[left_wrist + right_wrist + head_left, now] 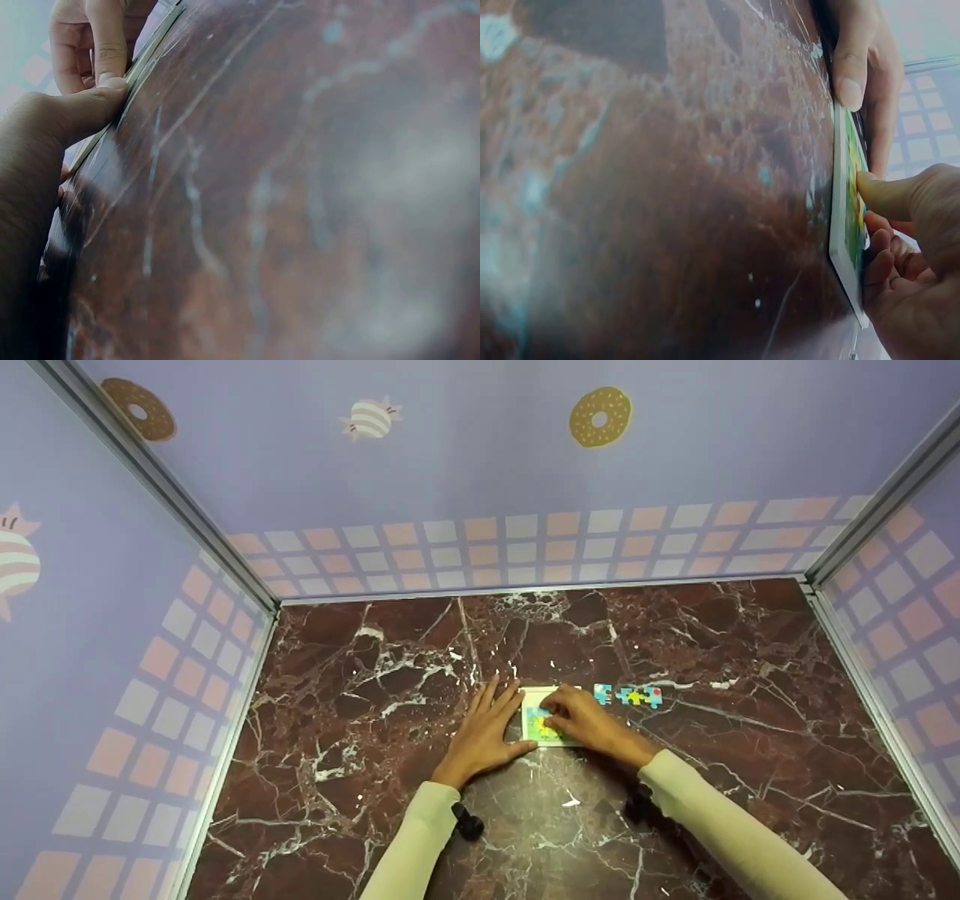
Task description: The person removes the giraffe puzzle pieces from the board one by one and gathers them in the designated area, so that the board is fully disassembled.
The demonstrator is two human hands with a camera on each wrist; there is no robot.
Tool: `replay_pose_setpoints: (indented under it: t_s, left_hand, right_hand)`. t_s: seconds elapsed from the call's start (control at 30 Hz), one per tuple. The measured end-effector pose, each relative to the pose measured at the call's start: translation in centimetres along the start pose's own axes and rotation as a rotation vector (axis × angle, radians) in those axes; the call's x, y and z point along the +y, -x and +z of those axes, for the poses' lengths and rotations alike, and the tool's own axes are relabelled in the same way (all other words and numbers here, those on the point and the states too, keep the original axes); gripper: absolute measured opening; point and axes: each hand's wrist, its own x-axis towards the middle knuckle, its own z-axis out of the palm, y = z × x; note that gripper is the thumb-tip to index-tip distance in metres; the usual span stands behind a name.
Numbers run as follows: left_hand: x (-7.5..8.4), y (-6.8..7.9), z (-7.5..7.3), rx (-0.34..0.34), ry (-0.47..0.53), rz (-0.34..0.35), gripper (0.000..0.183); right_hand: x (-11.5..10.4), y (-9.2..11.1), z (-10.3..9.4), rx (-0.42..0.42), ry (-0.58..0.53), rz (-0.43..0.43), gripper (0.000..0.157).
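Observation:
A small jigsaw puzzle (534,727) with green, yellow and blue printing lies in a shallow white tray (541,690). My left hand (484,733) rests flat at the tray's left side, its fingers spread and its thumb at the lower left corner. Over the puzzle is my right hand (585,720), its fingers bent and its thumb down on the printed surface. Thumb and fingers pinch a puzzle piece there, mostly hidden by the hand. In the right wrist view, the right thumb (889,196) touches the picture while the other fingers curl at the tray's far side.
Right of the tray lie a loose blue puzzle piece (602,694) and a joined group of pieces (640,696) in blue and yellow with a red spot. Patterned walls (480,472) enclose the dark red marbled table (360,720) at the back and both sides.

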Motion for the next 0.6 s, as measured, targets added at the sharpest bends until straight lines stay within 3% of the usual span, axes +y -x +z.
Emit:
replay_pose_setpoints:
  t_s: [0.37,0.6]
  left_hand:
    - [-0.06,-0.03,-0.12,0.005,0.020,-0.003,0.101]
    - [-0.03,0.04,-0.07,0.010,0.007,-0.002,0.103]
  right_hand:
    - [-0.68,-0.06,0.08,0.006,0.040,0.006,0.020]
    - [-0.70,0.41,0.71,0.087,0.015,-0.013,0.014]
